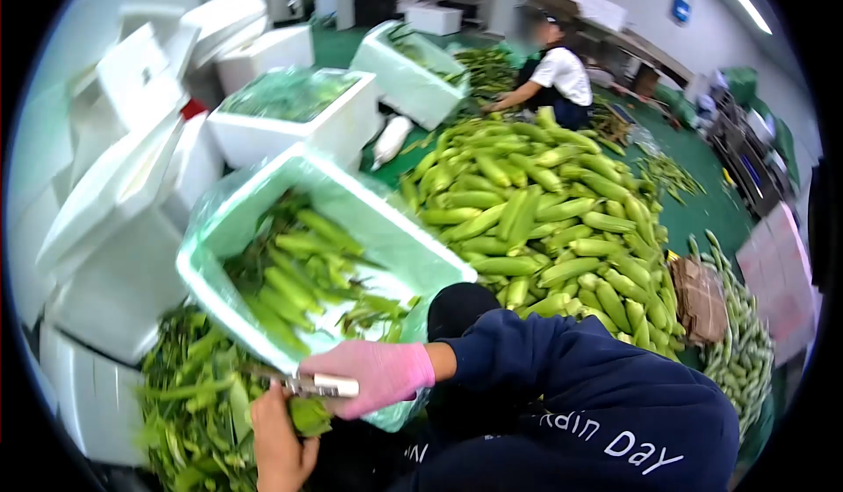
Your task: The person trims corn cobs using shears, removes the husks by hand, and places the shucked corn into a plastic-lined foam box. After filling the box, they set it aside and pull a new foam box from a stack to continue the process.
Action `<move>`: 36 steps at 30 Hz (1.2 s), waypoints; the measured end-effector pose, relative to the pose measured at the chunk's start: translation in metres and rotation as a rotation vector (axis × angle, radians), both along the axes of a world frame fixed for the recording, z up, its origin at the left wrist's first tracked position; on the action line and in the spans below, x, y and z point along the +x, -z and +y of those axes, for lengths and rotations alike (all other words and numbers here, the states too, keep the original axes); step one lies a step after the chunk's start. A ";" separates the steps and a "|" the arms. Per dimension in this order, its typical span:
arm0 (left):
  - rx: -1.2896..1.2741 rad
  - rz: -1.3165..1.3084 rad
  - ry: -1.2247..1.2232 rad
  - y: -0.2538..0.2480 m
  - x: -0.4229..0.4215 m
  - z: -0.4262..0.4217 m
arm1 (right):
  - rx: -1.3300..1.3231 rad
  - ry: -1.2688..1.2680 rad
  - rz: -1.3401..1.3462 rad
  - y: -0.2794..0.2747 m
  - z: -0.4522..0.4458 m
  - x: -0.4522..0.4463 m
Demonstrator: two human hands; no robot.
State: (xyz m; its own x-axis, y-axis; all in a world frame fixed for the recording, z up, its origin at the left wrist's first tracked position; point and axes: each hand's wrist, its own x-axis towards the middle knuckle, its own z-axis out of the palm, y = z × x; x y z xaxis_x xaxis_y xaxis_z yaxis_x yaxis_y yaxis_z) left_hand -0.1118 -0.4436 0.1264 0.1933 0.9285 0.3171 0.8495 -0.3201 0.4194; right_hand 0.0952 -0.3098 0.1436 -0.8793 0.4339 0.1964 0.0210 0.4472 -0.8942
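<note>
Head view: your pink-gloved right hand (379,374) closes round white-and-metal cutting tool (330,386). Your bare left hand (279,444), fingers curled, grips green husk-wrapped corn ear (309,416), beneath tool, beside heap of loose green husks (198,404). Ear partly hidden; left wrist cut off; blade blurred.

Corn ears (290,286) lie in the box (373,215) left of the corn heap (562,220), beyond the husk pile (193,404).

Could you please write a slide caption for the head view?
Pink-gloved right hand holds a white-handled tool at green corn in the left hand, beside a foam box.
</note>
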 end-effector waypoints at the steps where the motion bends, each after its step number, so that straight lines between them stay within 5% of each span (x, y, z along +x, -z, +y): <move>1: -0.017 0.037 0.056 -0.001 0.015 0.008 | 0.053 -0.001 -0.063 -0.003 0.002 0.019; 2: 0.187 0.275 0.167 -0.001 0.013 0.020 | 0.090 -0.011 -0.130 -0.007 0.002 0.032; 4: -0.073 0.071 0.269 0.001 0.031 0.037 | 0.073 0.041 -0.088 -0.004 0.006 0.052; 6: -0.073 -0.029 0.337 0.008 0.046 0.058 | 0.000 0.113 0.042 0.013 0.010 0.070; 7: -0.103 -0.160 0.367 0.017 0.051 0.068 | -0.608 0.067 -0.164 0.000 0.014 0.085; 8: -0.137 -0.291 0.394 0.024 0.057 0.076 | -0.732 0.099 0.119 0.037 0.013 0.085; 10: -0.128 -0.400 0.247 0.032 0.083 0.085 | -0.948 0.208 0.121 0.000 0.008 0.105; 12: -0.026 -0.431 -0.025 0.031 0.103 0.082 | -0.986 0.300 0.319 0.051 0.013 0.104; 15: -0.143 -0.603 -0.244 0.016 0.132 0.068 | -0.864 0.599 0.445 0.069 0.001 0.088; 18: -0.110 -0.629 -0.309 0.043 0.148 0.082 | -0.784 0.602 0.187 0.080 -0.015 0.077; 20: -0.091 -0.523 -0.345 0.037 0.142 0.085 | -0.015 0.808 0.173 0.107 -0.017 0.073; 21: -0.014 -0.414 -0.304 0.034 0.142 0.085 | -0.029 0.731 0.289 0.104 -0.010 0.076; 23: -0.039 -0.572 -0.167 0.042 0.134 0.087 | -0.830 0.500 0.276 0.078 -0.001 0.094; 26: -0.374 -1.364 -0.015 0.036 0.125 0.092 | -1.189 0.414 0.509 0.064 0.000 0.106; 28: -0.476 -1.591 0.007 0.033 0.123 0.094 | -1.459 0.269 0.684 0.068 0.001 0.111; 34: -0.492 -1.764 0.059 0.049 0.130 0.109 | -1.580 0.172 0.950 0.086 0.009 0.124; 36: -0.508 -1.703 0.062 0.049 0.139 0.119 | -1.264 0.476 0.971 0.079 0.016 0.136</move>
State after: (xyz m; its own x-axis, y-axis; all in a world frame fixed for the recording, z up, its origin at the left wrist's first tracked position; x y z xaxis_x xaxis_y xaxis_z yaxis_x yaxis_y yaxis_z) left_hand 0.0272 -0.3248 0.0774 0.0240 0.9944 -0.1030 -0.5957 0.0970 0.7973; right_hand 0.2308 -0.2937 0.0644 -0.3986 0.9110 -0.1060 -0.8104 -0.4040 -0.4243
